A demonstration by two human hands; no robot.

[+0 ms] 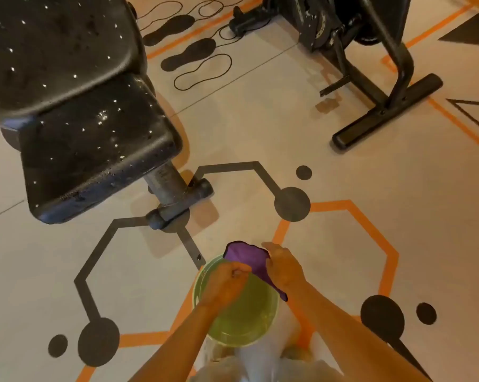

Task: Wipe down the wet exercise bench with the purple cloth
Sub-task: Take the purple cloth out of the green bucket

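Purple cloth [249, 259] pinched between curled fingers of left hand [224, 285] and right hand [283, 267] over green bucket [241, 315], bench [95, 144] beaded wet well beyond fingertips; probably wring fully, then wipe in overlapping passes.

Bench pad [95, 139]: black, glossy, beaded with droplets. Bench post [168, 186]: dull metal. Cloth [249, 257]: purple fabric, matt. Bucket [241, 323]: translucent green plastic.
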